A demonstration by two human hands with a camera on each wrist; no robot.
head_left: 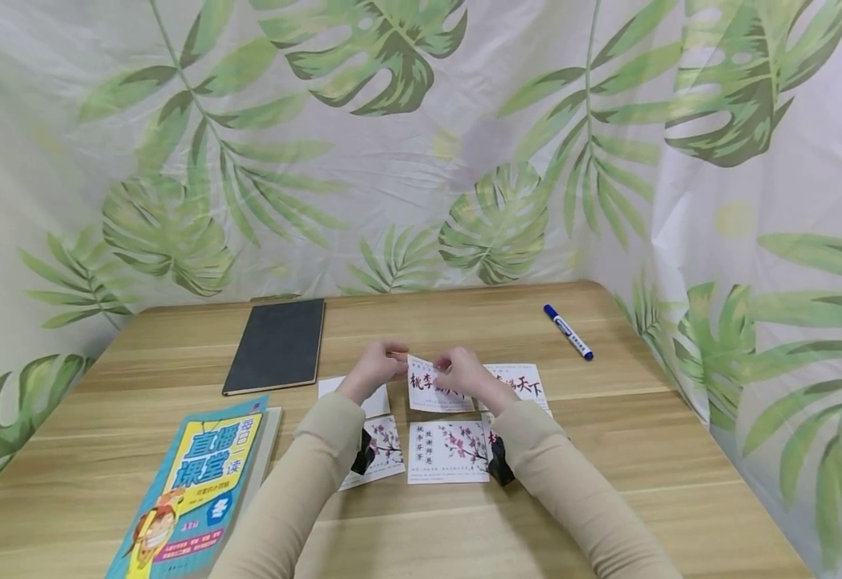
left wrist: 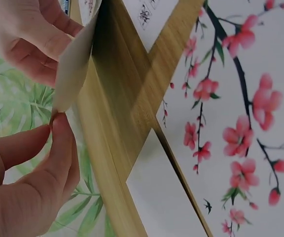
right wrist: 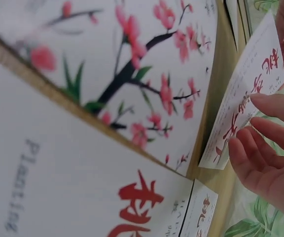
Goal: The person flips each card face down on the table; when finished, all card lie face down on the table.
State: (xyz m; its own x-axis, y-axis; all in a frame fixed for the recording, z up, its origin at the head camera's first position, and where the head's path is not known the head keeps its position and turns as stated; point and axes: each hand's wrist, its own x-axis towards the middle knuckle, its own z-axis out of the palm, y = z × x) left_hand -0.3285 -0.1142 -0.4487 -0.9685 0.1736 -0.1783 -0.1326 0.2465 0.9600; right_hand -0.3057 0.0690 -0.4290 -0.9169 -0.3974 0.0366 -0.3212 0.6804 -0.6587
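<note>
My left hand [head_left: 377, 370] pinches the upper left corner of a white card with red Chinese characters [head_left: 424, 386], tilted up off the table. My right hand [head_left: 466, 374] holds the same card near its upper right, thumb and fingertips over the printed face [right wrist: 241, 89]. The card's plain back [left wrist: 75, 69] faces the left wrist view. Just below it lies a blossom-branch card [head_left: 449, 454]; another blossom card [head_left: 384, 442] lies to its left under a blank white card [head_left: 375, 404]. On the right are a red-lettered card [head_left: 529, 384] and one partly hidden by my right wrist.
A blue and yellow children's book [head_left: 196, 482] rests on another book at the left. Behind it lies a black notebook [head_left: 276, 342]. A blue-capped marker [head_left: 568, 331] is at the back right of the wooden table [head_left: 645, 450]. A leaf-print curtain [head_left: 392, 161] hangs behind.
</note>
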